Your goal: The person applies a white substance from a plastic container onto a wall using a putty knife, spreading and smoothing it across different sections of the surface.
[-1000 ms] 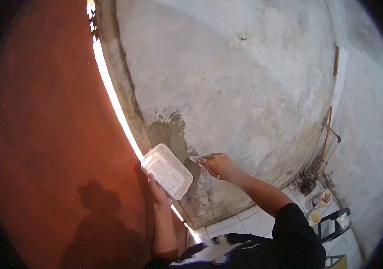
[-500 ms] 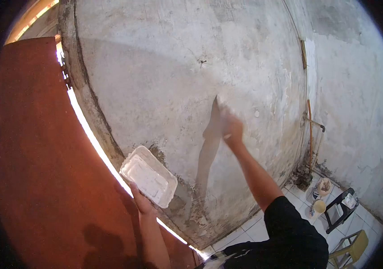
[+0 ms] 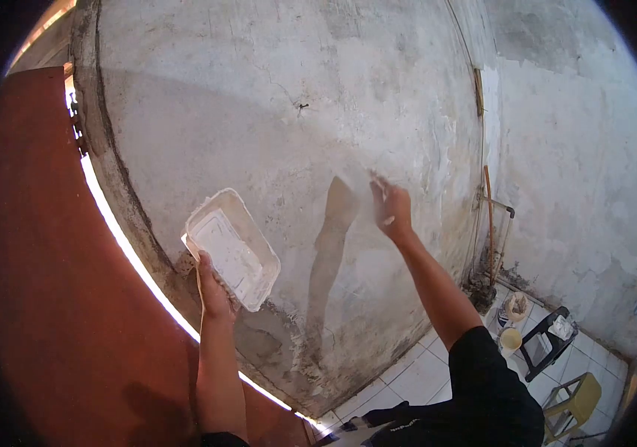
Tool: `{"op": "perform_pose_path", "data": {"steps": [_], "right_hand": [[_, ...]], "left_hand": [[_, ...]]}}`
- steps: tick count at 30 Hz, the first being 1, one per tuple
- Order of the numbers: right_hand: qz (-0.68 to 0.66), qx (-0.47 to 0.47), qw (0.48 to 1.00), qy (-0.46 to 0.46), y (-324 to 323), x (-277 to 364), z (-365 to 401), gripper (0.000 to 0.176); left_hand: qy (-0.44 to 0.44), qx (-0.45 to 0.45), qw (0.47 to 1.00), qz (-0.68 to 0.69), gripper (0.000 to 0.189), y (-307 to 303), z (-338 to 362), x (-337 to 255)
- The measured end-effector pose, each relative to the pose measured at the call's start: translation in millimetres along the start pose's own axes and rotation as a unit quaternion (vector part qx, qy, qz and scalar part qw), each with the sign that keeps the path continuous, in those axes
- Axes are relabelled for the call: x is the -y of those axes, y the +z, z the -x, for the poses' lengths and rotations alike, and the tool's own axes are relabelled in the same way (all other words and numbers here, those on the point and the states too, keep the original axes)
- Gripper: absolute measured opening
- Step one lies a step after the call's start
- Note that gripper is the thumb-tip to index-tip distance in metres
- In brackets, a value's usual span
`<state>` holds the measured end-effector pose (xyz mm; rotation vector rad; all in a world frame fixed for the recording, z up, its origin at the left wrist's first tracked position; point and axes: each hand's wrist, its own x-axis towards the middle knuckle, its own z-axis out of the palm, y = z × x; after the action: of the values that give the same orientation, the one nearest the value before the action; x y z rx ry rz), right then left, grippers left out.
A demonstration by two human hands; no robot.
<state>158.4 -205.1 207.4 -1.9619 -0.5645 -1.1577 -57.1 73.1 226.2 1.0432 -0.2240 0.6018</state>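
Paste, white and unevenly smeared, coats the inside of your container [image 3: 233, 249], a shallow, pale rectangular tub with rounded corners and a rough crust along its rim. The tub is tilted so that its open side shows, in front of the lower left part of the stained gray wall [image 3: 207, 134]. Your left hand [image 3: 216, 294] grasps it at the lower edge, with the thumb along the near side. Your right hand [image 3: 394, 208] is clenched around a small tool [image 3: 374, 176], out to the right of the tub and well apart from it, and there are whitish smears on the fingers. Compared with the frame from half a second ago, the tub sits higher against the wall and shows more of its inside, and your right hand has moved to the right along the wall. The arm's shadow [image 3: 330, 238], whose tip met the tool then, now ends to the left of it with a gap between. The tool is blurred and mostly covered by your fingers, so its shape is hard to make out, and you cannot tell whether it touches the wall. Your left palm and some of its fingers are hidden under the tub, and the print on your black shirt [image 3: 493, 395] is cut off and too small to read.
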Motion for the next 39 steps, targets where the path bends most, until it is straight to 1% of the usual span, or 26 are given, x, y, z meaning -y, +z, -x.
{"op": "perform_pose_path", "data": {"steps": [2, 3, 5, 8, 9, 11, 12, 13, 14, 16, 18, 19, 20, 22, 23, 24, 26, 29, 30, 31, 32, 33, 35, 36, 38, 39], "right_hand": [[-0.056, -0.082, 0.994, -0.040, -12.6, 10.0, -20.8, 0.028], [-0.060, -0.081, 0.994, -0.040, -9.8, 8.0, -29.2, 0.028], [-0.066, -0.059, 0.991, -0.099, -0.1, 4.8, -39.0, 0.034], [-0.062, -0.039, 0.992, -0.101, 23.1, 6.0, -34.1, 0.032], [-0.067, -0.034, 0.992, -0.102, 35.1, 2.8, -27.9, 0.032], [-0.032, -0.032, 0.996, -0.077, 52.4, -1.1, -5.5, 0.043], [-0.033, -0.026, 0.996, -0.077, 58.7, -1.7, 6.3, 0.043], [-0.009, -0.011, 0.996, -0.087, 63.9, 2.8, 17.4, 0.044], [0.016, 0.004, 0.995, -0.097, 67.6, 7.1, 30.1, 0.045], [0.006, 0.034, 0.995, -0.095, 64.2, 14.4, 59.7, 0.043], [-0.002, 0.106, 0.984, -0.142, 53.5, 19.4, 77.7, 0.042], [-0.054, 0.147, 0.981, -0.118, 42.4, 25.7, 76.9, 0.033], [-0.048, 0.145, 0.981, -0.119, 37.9, 19.8, 70.1, 0.033], [-0.070, 0.224, 0.969, -0.078, 29.1, 10.7, 48.0, 0.026], [-0.119, 0.123, 0.977, -0.126, 24.5, 9.0, 36.9, 0.023], [-0.118, 0.122, 0.978, -0.124, 17.8, 13.2, 25.1, 0.023], [-0.087, 0.005, 0.996, 0.027, 8.2, 19.2, 6.9, 0.028], [-0.034, -0.034, 0.999, 0.025, 40.5, 13.1, 12.1, 0.032], [0.005, 0.023, 1.000, -0.006, 71.6, 1.3, 23.6, 0.031], [-0.060, 0.100, 0.993, -0.025, 116.5, -20.5, 44.4, 0.037], [0.042, 0.109, 0.993, -0.021, 105.0, 16.3, 68.8, 0.048], [0.008, 0.106, 0.994, -0.041, 115.3, 20.2, 93.0, 0.055], [-0.035, 0.209, 0.977, -0.006, 97.0, 43.6, 121.3, 0.050], [-0.034, 0.209, 0.977, -0.005, 94.4, 40.6, 132.4, 0.050], [-0.023, 0.221, 0.966, -0.129, 86.3, 27.4, 148.1, 0.051], [-0.020, 0.198, 0.967, -0.158, 64.7, 32.2, 143.4, 0.045]], "left_hand": [[0.012, -0.009, 1.000, -0.020, 0.068, 0.5, 4.1, 2.5], [0.013, -0.012, 1.000, -0.022, 0.068, -2.7, 5.4, 4.3], [-0.012, 0.029, 0.999, 0.011, 0.063, -15.8, 6.0, 14.4], [-0.028, 0.011, 0.999, -0.033, 0.063, -49.9, 1.3, 49.1], [0.003, 0.030, 0.998, -0.048, 0.062, -49.9, 2.3, 56.6], [0.002, 0.045, 0.998, -0.054, 0.062, -46.3, 6.3, 63.3], [0.000, 0.065, 0.996, -0.060, 0.063, -41.0, 8.9, 64.7], [-0.029, 0.065, 0.997, -0.014, 0.063, -27.5, 14.8, 56.2], [-0.032, 0.061, 0.998, -0.013, 0.063, -29.5, 13.3, 58.4], [-0.071, 0.060, 0.995, 0.038, 0.063, -35.2, 11.1, 65.5], [-0.074, 0.070, 0.994, 0.048, 0.064, -35.2, 11.2, 63.5], [-0.074, 0.079, 0.993, 0.052, 0.064, -33.0, 10.4, 61.5], [-0.074, 0.084, 0.992, 0.057, 0.064, -28.8, 9.3, 60.2], [-0.052, 0.042, 0.997, 0.031, 0.070, -23.5, 9.1, 57.6], [-0.048, 0.034, 0.998, 0.039, 0.071, -23.3, 7.7, 59.2], [-0.049, 0.037, 0.997, 0.038, 0.071, -24.1, 7.4, 59.8], [-0.058, 0.035, 0.997, 0.035, 0.070, -26.2, 7.8, 60.3], [-0.055, 0.046, 0.996, 0.049, 0.070, -11.7, 20.6, 44.8], [-0.054, 0.047, 0.996, 0.051, 0.070, -12.7, 21.2, 46.1], [-0.059, 0.037, 0.996, 0.052, 0.072, -15.1, 22.1, 47.2], [-0.064, 0.026, 0.996, 0.053, 0.073, -16.5, 24.0, 48.5], [-0.065, 0.027, 0.996, 0.053, 0.073, -16.8, 26.1, 49.0], [-0.045, 0.019, 0.998, 0.047, 0.074, -14.8, 25.6, 48.0], [-0.046, 0.020, 0.998, 0.047, 0.074, -14.0, 25.8, 47.5], [-0.079, 0.027, 0.995, 0.050, 0.070, -14.8, 24.7, 44.2], [-0.077, 0.030, 0.995, 0.048, 0.070, -16.3, 23.1, 44.0]]}}
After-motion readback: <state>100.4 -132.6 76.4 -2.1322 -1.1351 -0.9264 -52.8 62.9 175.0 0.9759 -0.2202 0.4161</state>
